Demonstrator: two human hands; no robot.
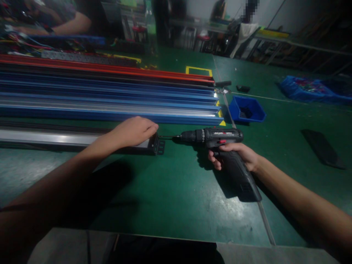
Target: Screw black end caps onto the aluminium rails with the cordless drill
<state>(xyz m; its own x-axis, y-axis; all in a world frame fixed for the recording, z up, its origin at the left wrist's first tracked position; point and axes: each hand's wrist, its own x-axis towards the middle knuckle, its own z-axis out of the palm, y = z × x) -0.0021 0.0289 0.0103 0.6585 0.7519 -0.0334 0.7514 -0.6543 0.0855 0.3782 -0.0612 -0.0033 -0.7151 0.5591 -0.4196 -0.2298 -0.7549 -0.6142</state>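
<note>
My right hand point(239, 154) is wrapped round the grip of a black cordless drill point(224, 135), which points left. From its chuck a long thin bit point(169, 137) reaches the end of a long black-and-silver metal bar point(68, 136). A black end bracket with slots point(161, 147) sticks out from that end, close to the bit's tip. Over the bar near the same end lies my left hand point(134, 131), its fingers closed over the far side and partly hidden. Whether the tip sits in a screw is too small to tell.
Blue metal profiles point(110, 102) and a red one point(110, 68) lie parallel behind the bar. A blue bin point(247, 109) stands beyond the drill. At right are a dark flat piece point(323, 148) and a blue bag-like container point(308, 88). Another person's arm point(73, 25) shows at upper left.
</note>
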